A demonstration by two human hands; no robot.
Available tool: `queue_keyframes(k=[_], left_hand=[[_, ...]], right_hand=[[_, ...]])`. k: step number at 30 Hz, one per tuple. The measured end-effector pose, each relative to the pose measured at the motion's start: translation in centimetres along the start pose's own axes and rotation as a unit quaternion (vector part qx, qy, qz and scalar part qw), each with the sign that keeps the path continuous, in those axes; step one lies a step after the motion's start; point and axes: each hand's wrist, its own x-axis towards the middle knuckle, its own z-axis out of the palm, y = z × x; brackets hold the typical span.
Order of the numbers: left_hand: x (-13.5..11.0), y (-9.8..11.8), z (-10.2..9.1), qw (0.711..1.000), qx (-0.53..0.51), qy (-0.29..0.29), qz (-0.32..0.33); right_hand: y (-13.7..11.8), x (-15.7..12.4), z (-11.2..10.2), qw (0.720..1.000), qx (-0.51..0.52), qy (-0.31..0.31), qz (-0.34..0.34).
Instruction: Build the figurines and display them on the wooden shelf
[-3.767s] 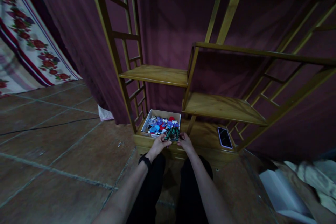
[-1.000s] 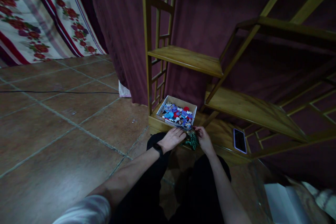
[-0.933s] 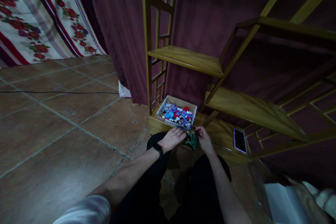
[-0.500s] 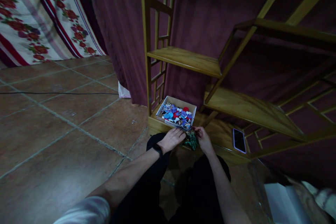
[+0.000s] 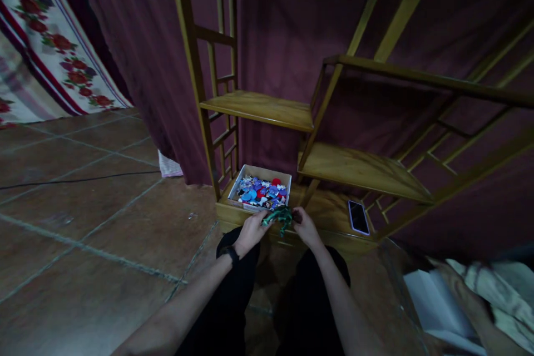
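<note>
Between my hands, just in front of the shelf's lower board, is a bundle of shiny green strands (image 5: 280, 215). My left hand (image 5: 251, 231) has its fingers closed on the left end of the strands. On the other side, my right hand (image 5: 306, 227) pinches the right end, its fingertips partly hidden. Right behind the bundle, a shallow cardboard box (image 5: 239, 184) sits on the bottom board. Small flat pieces (image 5: 259, 192) in blue, purple, red and white fill it.
The wooden shelf unit (image 5: 258, 109) rises ahead, with boards at several heights. A phone (image 5: 359, 217) lies on the bottom board to the right. At the lower right, another person's arm (image 5: 469, 292) is beside a white folded sheet or box (image 5: 434, 297). A black cable (image 5: 83, 179) crosses the tiled floor.
The view has swung to the right. The green strands hung down in a clump and are now spread sideways between my hands, with my left fingers at their left end.
</note>
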Motion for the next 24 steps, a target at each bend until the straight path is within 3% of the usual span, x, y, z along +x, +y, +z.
queue_keyframes(k=[4, 9, 18, 24], left_hand=[[1.1, -0.6, 0.7, 0.982, -0.147, 0.032, -0.113], [1.7, -1.2, 1.5, 0.95, -0.271, 0.03, -0.15], [1.2, -0.4, 1.2, 0.918, -0.342, 0.009, -0.201], [-0.3, 1.0, 1.6, 0.927, -0.329, 0.003, -0.182]], right_hand=[[0.2, -0.1, 0.2, 0.999, -0.006, 0.016, 0.042], [0.3, -0.2, 0.9, 0.995, 0.033, 0.023, 0.088], [0.4, -0.9, 1.9, 0.995, 0.046, 0.058, 0.063], [1.1, -4.0, 2.7, 0.991, 0.039, 0.125, 0.023]])
